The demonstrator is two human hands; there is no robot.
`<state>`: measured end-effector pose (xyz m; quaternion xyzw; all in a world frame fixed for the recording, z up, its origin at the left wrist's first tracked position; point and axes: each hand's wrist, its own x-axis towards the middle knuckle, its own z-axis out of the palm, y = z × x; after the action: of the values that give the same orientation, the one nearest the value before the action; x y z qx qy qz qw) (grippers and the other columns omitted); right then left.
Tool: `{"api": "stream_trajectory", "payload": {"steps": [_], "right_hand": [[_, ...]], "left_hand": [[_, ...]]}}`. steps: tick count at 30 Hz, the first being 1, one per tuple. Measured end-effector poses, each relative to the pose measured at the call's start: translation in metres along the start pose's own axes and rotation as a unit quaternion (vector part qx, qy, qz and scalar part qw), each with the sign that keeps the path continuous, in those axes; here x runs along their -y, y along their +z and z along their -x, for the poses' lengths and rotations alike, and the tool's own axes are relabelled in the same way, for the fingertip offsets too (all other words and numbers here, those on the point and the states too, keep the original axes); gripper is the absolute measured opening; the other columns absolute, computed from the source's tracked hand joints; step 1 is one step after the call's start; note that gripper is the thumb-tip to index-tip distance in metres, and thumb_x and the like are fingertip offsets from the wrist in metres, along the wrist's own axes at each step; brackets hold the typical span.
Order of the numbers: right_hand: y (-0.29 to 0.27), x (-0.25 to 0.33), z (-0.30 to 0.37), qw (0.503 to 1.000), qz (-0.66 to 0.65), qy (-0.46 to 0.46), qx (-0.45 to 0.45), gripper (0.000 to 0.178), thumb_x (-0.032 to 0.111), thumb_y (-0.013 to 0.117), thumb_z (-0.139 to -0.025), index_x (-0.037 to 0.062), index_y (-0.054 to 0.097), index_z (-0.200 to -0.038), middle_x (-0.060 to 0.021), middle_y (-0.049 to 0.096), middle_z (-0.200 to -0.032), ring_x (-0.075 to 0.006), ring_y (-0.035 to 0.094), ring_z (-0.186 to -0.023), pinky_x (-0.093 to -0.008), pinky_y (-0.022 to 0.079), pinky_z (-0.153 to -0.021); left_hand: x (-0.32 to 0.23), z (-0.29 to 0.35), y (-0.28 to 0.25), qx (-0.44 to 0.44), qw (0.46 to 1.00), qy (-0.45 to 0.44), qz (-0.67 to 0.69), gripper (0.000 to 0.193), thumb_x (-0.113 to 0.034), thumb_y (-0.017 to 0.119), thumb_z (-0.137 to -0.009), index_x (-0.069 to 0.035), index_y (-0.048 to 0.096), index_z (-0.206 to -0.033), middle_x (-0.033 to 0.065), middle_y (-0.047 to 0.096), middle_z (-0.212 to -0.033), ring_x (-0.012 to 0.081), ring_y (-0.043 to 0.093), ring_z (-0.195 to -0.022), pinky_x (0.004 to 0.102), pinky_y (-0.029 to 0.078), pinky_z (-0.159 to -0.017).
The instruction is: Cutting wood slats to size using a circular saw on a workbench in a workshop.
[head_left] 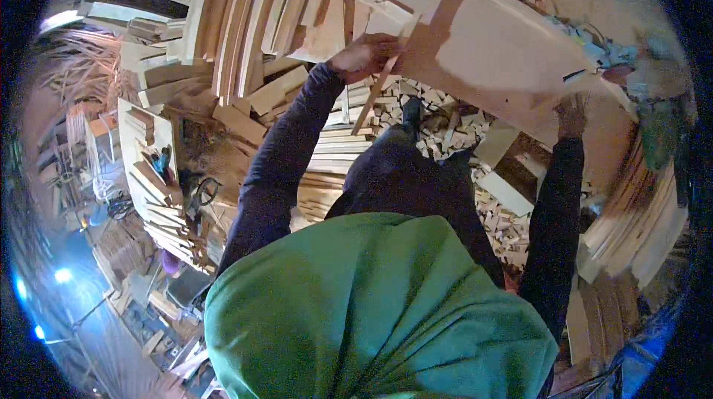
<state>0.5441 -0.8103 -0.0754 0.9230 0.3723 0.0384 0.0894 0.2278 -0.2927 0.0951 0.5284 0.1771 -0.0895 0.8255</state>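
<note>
My left hand (368,56) is closed around a narrow wooden strip (377,95) at the near edge of the workbench (483,57). The strip slants, its upper end over the bench top and its lower end hanging past the edge towards me. At the right end of the bench, my right hand (572,115) is at the near edge, below a blue-grey tool or machine part (613,56). Its fingers are blurred, so their grip cannot be made out. Beyond my left hand, a pale wooden piece (380,2) lies on the bench.
Long wooden boards (256,20) are stacked at the bench's left. Small wood offcuts (445,120) cover the floor around my feet, with a bundle of strips (334,154) beside them. More strips (631,213) stand at the right. A panel (137,146) carrying wood pieces lies at the left.
</note>
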Motion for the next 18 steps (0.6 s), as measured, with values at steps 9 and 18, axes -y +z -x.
{"api": "stream_trajectory", "payload": {"steps": [9,18], "right_hand": [[-0.021,0.027,-0.018,0.996,0.039,-0.077,-0.003,0.031,0.011,0.066,-0.078,0.0077,0.059,-0.108,-0.0137,0.053,-0.124,-0.0339,0.039,-0.128,-0.0475,0.03,-0.109],[-0.039,0.037,-0.045,0.989,0.057,-0.121,-0.059,0.025,0.023,0.063,-0.079,0.0085,0.061,-0.099,-0.0131,0.056,-0.113,-0.0343,0.046,-0.12,-0.049,0.032,-0.107]], "left_hand": [[0.023,-0.001,-0.014,0.002,0.978,0.127,-0.167,0.032,-0.022,0.07,-0.082,0.003,0.065,-0.101,0.0067,0.067,-0.089,0.0123,0.062,-0.078,0.0308,0.052,-0.072],[0.044,-0.028,-0.052,-0.076,0.839,0.107,-0.528,0.032,-0.028,0.07,-0.081,0.0,0.066,-0.095,0.0029,0.066,-0.077,0.0083,0.055,-0.072,0.0291,0.048,-0.065]]}}
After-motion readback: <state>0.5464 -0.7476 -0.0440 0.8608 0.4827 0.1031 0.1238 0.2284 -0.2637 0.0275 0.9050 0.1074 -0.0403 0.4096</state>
